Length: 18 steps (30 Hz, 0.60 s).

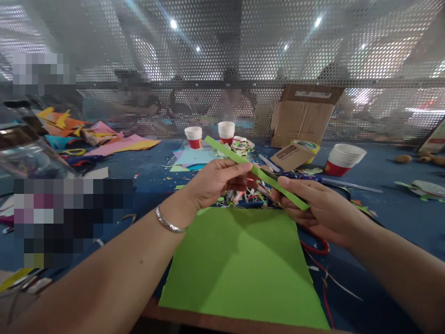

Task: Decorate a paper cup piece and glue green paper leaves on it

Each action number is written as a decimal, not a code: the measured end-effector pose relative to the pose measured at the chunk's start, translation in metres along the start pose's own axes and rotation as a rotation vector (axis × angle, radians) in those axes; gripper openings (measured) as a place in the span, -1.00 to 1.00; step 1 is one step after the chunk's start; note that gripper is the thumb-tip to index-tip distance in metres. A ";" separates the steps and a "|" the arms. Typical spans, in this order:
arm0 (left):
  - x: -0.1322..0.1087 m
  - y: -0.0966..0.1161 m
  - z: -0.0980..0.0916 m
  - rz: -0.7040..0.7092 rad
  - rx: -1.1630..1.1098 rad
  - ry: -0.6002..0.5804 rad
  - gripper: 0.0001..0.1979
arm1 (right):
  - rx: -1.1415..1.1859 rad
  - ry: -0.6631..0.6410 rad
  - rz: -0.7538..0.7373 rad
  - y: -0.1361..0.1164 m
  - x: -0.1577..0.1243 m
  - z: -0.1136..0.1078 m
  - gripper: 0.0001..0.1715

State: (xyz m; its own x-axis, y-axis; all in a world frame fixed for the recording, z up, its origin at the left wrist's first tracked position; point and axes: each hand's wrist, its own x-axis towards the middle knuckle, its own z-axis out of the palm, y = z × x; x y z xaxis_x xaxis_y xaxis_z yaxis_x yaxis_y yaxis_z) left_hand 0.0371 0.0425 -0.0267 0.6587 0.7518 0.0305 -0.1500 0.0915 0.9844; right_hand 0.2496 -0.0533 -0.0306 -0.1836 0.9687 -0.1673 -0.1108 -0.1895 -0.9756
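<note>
A narrow green paper strip (239, 160) is held slantwise above the table between both hands. My left hand (213, 181), with a silver bangle on the wrist, pinches the strip near its middle. My right hand (314, 208) is closed on the strip's near end and also seems to hold scissors with a red handle (314, 247), mostly hidden under the palm. Below the hands lies a large green paper sheet (243, 269) on the blue table (399, 208).
Paper scraps (243, 195) litter the table behind the hands. Paper cups (193, 137), (226, 132) and a tipped stack of cups (342, 159) stand farther back, with a cardboard box (301, 116), coloured paper sheets (114, 144) at left and a perforated screen (222, 60) beyond. Other people sit behind.
</note>
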 end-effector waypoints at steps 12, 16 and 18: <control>0.005 0.002 0.004 0.122 -0.170 0.294 -0.89 | -0.119 0.084 -0.084 -0.001 0.000 0.002 -0.46; 0.008 -0.001 0.006 0.079 -0.174 0.293 -0.88 | -0.450 0.278 -0.301 -0.001 -0.002 0.003 -0.48; 0.010 -0.005 0.008 0.046 -0.197 0.304 -0.88 | -0.738 0.348 -0.476 -0.003 -0.009 0.010 -0.54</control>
State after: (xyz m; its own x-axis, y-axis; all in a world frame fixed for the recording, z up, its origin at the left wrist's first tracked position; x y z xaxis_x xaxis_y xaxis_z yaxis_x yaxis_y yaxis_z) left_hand 0.0505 0.0440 -0.0296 0.4029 0.9152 -0.0080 -0.3334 0.1549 0.9300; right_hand 0.2422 -0.0632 -0.0252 0.0370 0.9340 0.3552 0.5691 0.2725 -0.7758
